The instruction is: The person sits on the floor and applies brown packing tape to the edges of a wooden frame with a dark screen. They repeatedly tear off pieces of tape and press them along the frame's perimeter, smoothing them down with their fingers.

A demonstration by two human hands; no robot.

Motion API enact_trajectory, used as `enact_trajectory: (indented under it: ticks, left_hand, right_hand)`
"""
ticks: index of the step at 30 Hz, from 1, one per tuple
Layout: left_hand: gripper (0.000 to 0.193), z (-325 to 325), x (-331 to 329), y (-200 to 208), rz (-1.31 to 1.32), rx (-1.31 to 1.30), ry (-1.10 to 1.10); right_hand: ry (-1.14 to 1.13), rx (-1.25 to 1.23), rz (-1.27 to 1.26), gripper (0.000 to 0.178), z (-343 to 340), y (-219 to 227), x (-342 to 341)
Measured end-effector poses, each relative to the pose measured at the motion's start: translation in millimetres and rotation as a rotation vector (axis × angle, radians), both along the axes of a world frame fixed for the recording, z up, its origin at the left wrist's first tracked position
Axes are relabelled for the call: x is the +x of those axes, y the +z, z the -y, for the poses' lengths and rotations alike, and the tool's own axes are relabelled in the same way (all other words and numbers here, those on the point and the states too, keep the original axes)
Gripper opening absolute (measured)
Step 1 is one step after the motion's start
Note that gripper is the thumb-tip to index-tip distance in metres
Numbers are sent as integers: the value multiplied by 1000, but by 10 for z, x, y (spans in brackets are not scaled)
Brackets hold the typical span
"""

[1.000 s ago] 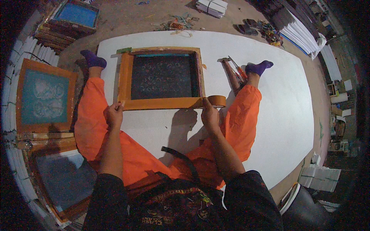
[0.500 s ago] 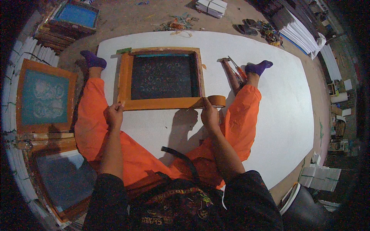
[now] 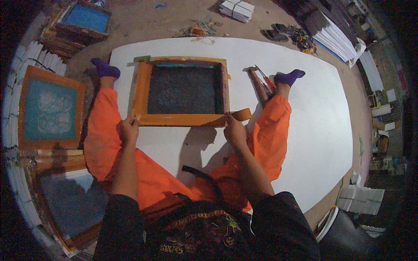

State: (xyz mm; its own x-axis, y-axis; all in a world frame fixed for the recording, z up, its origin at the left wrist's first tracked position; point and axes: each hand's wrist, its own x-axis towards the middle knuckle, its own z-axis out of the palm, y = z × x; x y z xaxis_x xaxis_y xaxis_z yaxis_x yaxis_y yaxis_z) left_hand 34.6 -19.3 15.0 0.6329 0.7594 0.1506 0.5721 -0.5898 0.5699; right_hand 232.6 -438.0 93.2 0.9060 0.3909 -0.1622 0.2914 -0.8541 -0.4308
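A wooden screen frame (image 3: pixel 141 93) with dark mesh lies on a large white sheet (image 3: pixel 305 130) between my outstretched orange-trousered legs. My left hand (image 3: pixel 128 129) presses on the frame's near left corner. My right hand (image 3: pixel 234 130) holds a roll of brown tape (image 3: pixel 242 114) at the frame's near right corner. A strip of tape runs along the near edge of the frame.
A squeegee and small tools (image 3: pixel 260 80) lie beside my right foot. More screen frames (image 3: pixel 48 111) are stacked at my left, one with a blue mesh (image 3: pixel 85 19) at the far left. Stacks of white sheets (image 3: pixel 335 41) and sandals (image 3: pixel 273 34) lie beyond the sheet.
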Motion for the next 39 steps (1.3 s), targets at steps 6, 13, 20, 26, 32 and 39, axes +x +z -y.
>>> enact_trajectory:
  ticks: [6, 13, 20, 26, 32, 39]
  left_hand:
    - [29, 56, 48, 179, -87, -51, 27]
    - [32, 124, 54, 340, -96, -33, -3]
    - [29, 200, 49, 435, -76, -51, 20]
    - [30, 167, 54, 398, -117, -46, -4]
    - [33, 155, 77, 274, -157, 0, 1]
    - [32, 153, 37, 369, -98, -98, 33]
  right_hand:
    - [-96, -33, -31, 39, 80, 47, -312]
    - [-250, 9, -140, 36, -36, 123, -488]
    - [-332, 27, -128, 45, -155, 94, -605]
    - [-250, -3, -119, 44, -51, 3, -646]
    - [-284, -80, -173, 34, 326, -544, -783]
    - [-328, 82, 21, 29, 411, -131, -261]
